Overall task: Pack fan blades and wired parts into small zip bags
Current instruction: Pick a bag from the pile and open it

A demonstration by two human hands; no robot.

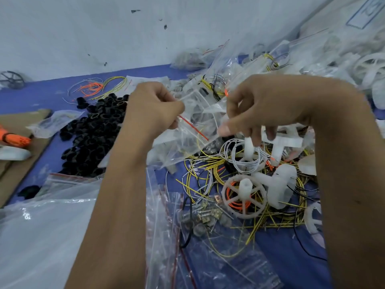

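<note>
Both hands are raised over the blue table [281, 257], working one small clear zip bag [187, 142] between them. The left hand [154, 107] pinches the bag's upper left edge with its fingers curled tight, near the red seal line. The right hand [268, 105] pinches the bag's right edge between thumb and forefinger, while its lower fingers curl around a white plastic part [249, 147] that hangs down with a coil of white wire [245, 157] looped about it. The bag hangs open-sided between the two grips, with pale parts showing inside, though what they are cannot be told. Just below lies a white spoked wheel [244, 195] with orange wire under it, amid a tangle of yellow wires [208, 170]. To the left sits a heap of black rings [93, 130]. Nearer the person, empty zip bags [166, 226] lie stacked flat, and further white plastic parts [368, 67] pile up at the far right.
</note>
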